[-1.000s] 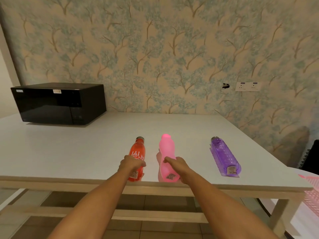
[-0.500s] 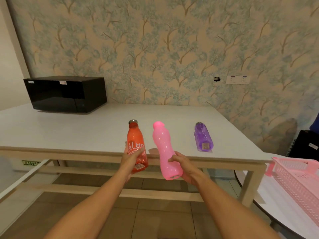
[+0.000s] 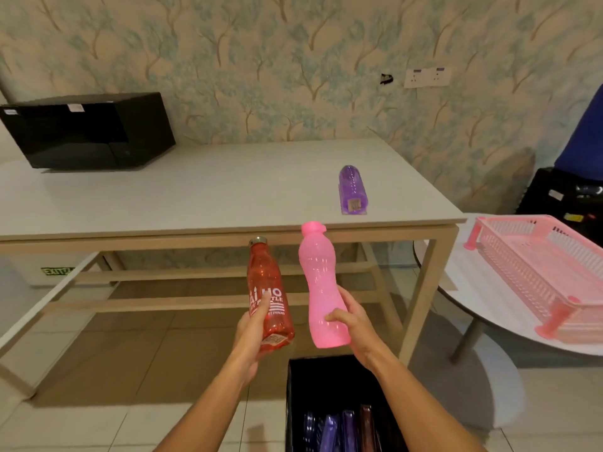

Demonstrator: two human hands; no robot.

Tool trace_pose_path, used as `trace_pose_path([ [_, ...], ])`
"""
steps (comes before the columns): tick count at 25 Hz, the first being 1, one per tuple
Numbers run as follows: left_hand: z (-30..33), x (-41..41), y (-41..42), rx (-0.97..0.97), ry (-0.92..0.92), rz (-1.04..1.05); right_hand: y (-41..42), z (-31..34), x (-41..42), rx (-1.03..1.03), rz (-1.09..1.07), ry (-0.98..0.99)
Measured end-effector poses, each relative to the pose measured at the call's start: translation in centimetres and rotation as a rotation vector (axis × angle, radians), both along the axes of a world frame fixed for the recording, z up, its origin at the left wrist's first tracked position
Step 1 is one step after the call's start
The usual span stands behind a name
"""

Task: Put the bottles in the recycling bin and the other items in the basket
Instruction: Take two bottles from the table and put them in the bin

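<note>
While both forearms reach out from six o'clock, the left hand (image 3: 253, 334) has its fingers (image 3: 263, 308) wrapped around the lower body of a red bottle (image 3: 268, 298), thumb across the white lettering, and holds it nearly upright with its metal cap at the top. Just beside it, toward three o'clock, the right hand (image 3: 354, 324) grips the lower half of a pink bottle (image 3: 318, 282), fingers curled around its far side and thumb on the near side; this bottle leans slightly, cap tipped toward eleven o'clock. The two bottles are close but apart, both held in the air in front of the worktop (image 3: 195, 197) and above a black bin (image 3: 329, 380) that stands on the tiled floor at six o'clock. Inside the bin, several dark purple and maroon items show near the bottom edge of the view; what they are I cannot tell. At one o'clock from the hands, a purple bottle (image 3: 352, 189) lies on its side on the worktop, near the front edge. A black microwave (image 3: 88, 130) sits on the worktop at ten o'clock, against the patterned wall. At three o'clock, a pink basket (image 3: 538, 272) rests on a round white table (image 3: 483, 308), well apart from the hands.
</note>
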State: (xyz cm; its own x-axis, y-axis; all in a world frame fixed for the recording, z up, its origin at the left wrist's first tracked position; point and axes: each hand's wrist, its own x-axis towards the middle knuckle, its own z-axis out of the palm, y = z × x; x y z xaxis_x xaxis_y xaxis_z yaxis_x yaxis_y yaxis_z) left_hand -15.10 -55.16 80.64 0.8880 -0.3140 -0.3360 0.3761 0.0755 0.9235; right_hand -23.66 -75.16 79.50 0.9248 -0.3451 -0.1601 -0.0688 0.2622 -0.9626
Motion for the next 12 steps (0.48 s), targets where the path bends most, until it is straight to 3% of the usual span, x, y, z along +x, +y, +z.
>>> trace_pose_path([
  [5,-4.6,-3.3,0.5,0.134,0.072,-0.074,1.5,-4.6,-4.0,0.025,-0.062,0.078],
  [12,-10.0,-2.7,0.4,0.235,0.214,-0.182,2.2,-10.3,-5.4,0.069,-0.095,0.352],
])
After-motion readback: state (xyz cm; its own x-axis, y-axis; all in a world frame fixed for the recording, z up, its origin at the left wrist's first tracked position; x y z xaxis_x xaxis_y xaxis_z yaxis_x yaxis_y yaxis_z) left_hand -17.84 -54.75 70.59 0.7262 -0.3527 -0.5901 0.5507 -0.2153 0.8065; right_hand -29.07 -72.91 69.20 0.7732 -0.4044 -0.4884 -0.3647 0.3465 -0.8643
